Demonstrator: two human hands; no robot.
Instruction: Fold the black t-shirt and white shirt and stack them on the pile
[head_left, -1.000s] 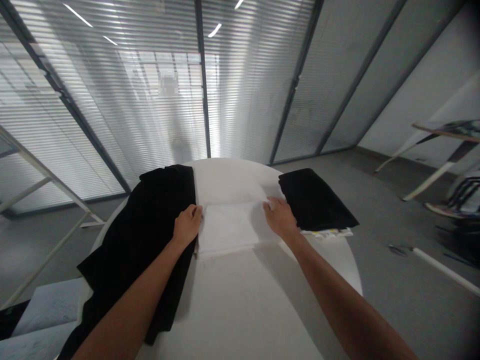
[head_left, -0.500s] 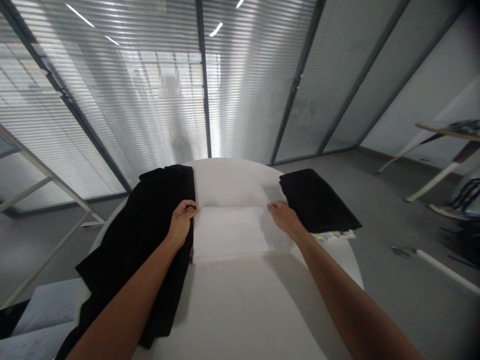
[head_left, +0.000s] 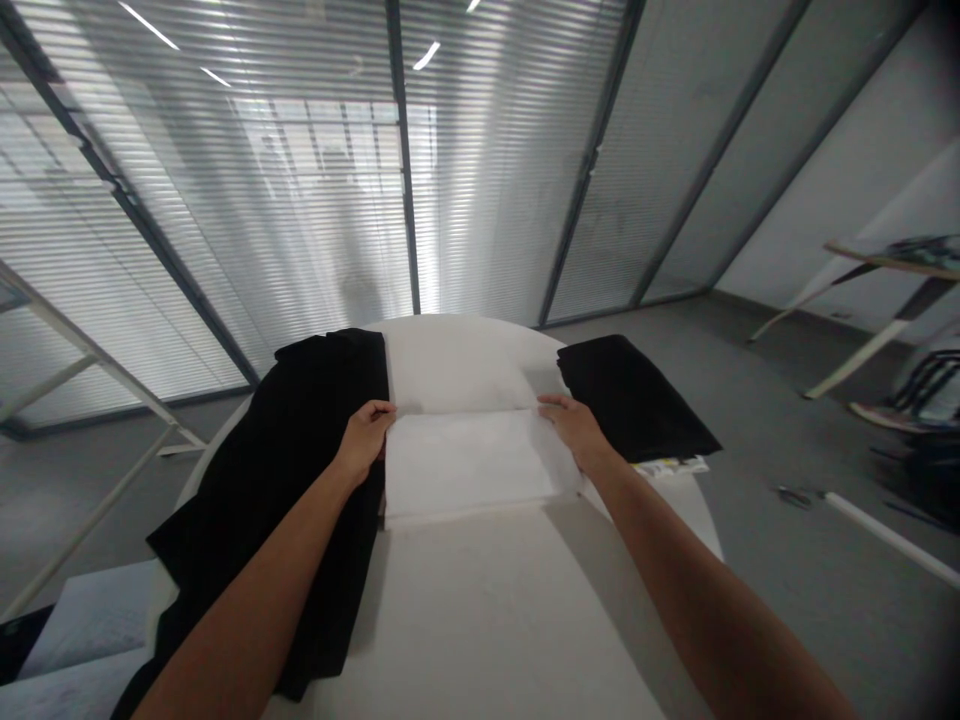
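A smooth white sheet (head_left: 465, 465), paper or thin cloth I cannot tell, lies across the white round table (head_left: 480, 620). My left hand (head_left: 366, 438) is closed with thumb and finger at the sheet's far left corner, beside a black cloth (head_left: 300, 440). At the far right corner my right hand (head_left: 574, 428) has its fingertips closed on the sheet's edge; part of that corner is hidden under the hand. A folded black cloth (head_left: 634, 395) lies just right of my right hand, on top of something white with printed yellow marks (head_left: 671, 467).
Glass panels with blinds (head_left: 495, 200) stand behind the table. A white metal frame (head_left: 105, 360) is at the left, above pale printed sheets (head_left: 90, 615). On the right are a wooden-topped table (head_left: 885, 260) and a white pole (head_left: 892, 540) low down.
The right part of the sheet now lies flatter and lighter, reaching further under my right wrist. Both hands stay almost in place; the view has shifted slightly.
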